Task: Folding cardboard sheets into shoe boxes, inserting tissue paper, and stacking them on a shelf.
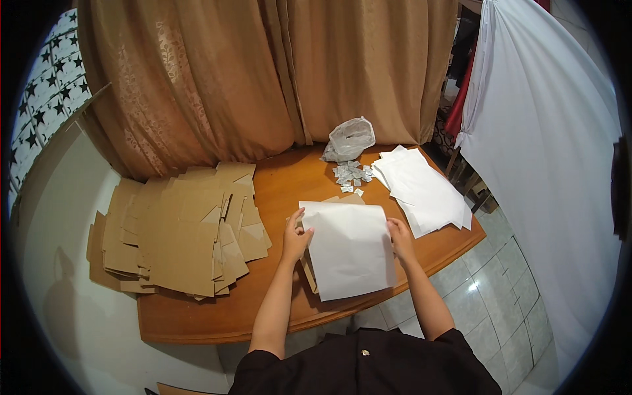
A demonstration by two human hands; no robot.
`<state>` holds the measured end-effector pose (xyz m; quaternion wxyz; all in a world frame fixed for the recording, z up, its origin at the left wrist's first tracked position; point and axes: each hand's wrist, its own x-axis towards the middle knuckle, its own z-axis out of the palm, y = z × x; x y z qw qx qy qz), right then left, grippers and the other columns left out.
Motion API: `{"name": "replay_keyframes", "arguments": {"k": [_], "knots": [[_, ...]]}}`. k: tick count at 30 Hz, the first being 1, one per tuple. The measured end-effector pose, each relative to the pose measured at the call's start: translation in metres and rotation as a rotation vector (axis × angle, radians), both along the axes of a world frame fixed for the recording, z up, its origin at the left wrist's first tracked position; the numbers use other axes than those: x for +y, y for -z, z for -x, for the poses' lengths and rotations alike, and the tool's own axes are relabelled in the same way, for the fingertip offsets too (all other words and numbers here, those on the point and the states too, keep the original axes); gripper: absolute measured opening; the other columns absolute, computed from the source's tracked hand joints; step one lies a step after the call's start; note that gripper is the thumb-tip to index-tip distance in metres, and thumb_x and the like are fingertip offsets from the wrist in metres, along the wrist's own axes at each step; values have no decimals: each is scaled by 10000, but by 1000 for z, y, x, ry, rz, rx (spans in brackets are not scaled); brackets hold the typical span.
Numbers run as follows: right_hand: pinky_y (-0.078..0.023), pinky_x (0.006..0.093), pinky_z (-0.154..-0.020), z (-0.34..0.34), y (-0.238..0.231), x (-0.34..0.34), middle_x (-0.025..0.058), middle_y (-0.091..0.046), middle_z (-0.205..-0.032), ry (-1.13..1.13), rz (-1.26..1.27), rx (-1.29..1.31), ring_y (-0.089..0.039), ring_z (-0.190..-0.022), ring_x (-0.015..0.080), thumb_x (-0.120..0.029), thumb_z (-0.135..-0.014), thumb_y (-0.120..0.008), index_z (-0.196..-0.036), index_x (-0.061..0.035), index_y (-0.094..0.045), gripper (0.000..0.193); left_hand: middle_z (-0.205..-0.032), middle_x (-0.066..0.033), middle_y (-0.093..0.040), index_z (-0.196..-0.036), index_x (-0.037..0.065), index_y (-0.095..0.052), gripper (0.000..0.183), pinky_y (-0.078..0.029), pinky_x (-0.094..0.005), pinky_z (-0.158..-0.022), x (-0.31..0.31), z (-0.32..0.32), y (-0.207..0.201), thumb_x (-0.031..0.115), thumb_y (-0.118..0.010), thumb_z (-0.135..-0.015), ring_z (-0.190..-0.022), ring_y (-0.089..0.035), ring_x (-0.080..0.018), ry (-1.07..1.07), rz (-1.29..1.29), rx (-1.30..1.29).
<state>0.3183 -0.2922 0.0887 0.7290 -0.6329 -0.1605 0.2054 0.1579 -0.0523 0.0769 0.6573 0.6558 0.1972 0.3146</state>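
White paper sheet (349,247) held flat over a piece of brown cardboard (308,270) near the front edge of the wooden table (289,187), probably for alignment. Left hand (295,237) pinching its left edge, right hand (399,238) gripping the right. Beyond: small grey-white sachets (351,174), crumpled clear plastic bag (349,139), stacked white sheets (424,191); leftward, flattened cardboard pile (181,227).

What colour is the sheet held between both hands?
White; the sheet shows plainly in the head view.
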Motion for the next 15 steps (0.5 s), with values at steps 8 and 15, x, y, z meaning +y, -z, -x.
{"name": "replay_keyframes", "arguments": {"k": [8,15], "knots": [[-248,562,-1012,-11,17,22,-8,-555,-587,-48,757,-619,-582,-681,158,-218,-782,-629,-1218,-90,-479,478,-1265,-124,-453,-1271,85,-463,548,-485,-270,-725,-5,3,34,-19,-626,-758,-835,-582,-183,-222,-257,282],[-38,683,-1010,-33,17,22,102,-552,-1073,-54,837,-914,-446,-1131,300,-244,-772,-614,-1190,-116,-512,449,-1363,-178,-376,-1307,141,-458,437,-296,-523,-1003,-61,-23,-2,273,-508,-893,-1280,-335,-338,215,-1158,520]]}}
